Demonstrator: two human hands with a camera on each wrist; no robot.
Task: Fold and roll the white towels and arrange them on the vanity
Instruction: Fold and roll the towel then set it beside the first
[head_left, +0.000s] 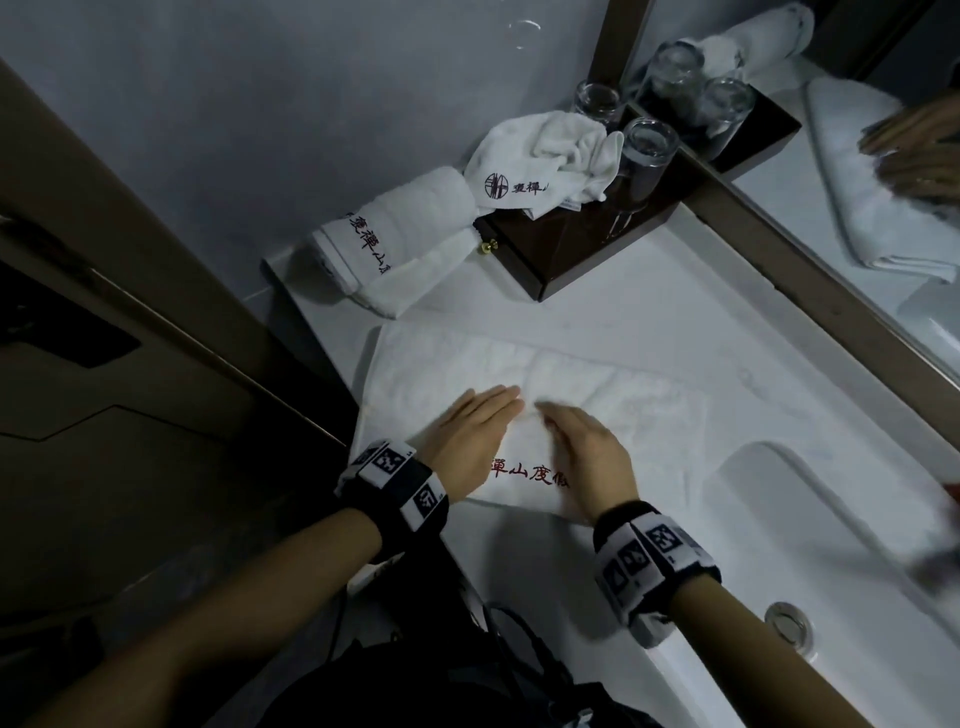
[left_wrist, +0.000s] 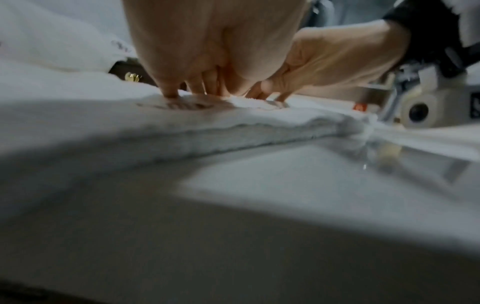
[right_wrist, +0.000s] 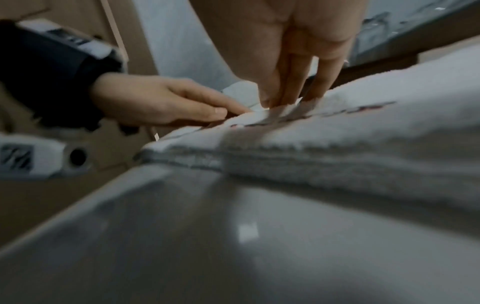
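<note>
A white towel (head_left: 597, 410) with red lettering lies folded flat on the white vanity top (head_left: 649, 322). My left hand (head_left: 475, 421) lies flat on it, fingers straight and pressing down. My right hand (head_left: 582, 441) rests beside it on the same towel, fingers extended on the cloth. In the left wrist view the left fingertips (left_wrist: 171, 94) push into the towel (left_wrist: 233, 127); the right wrist view shows my right fingers (right_wrist: 293, 82) straight on the towel (right_wrist: 337, 144). A rolled towel (head_left: 384, 244) lies at the back left, and a crumpled towel (head_left: 545, 161) sits on the dark tray.
A dark wooden tray (head_left: 571, 244) holds upturned glasses (head_left: 647, 156) against the mirror (head_left: 883, 182). The sink basin (head_left: 831, 545) with its drain (head_left: 789, 621) lies to the right. A dark door or cabinet (head_left: 104, 364) stands left of the vanity edge.
</note>
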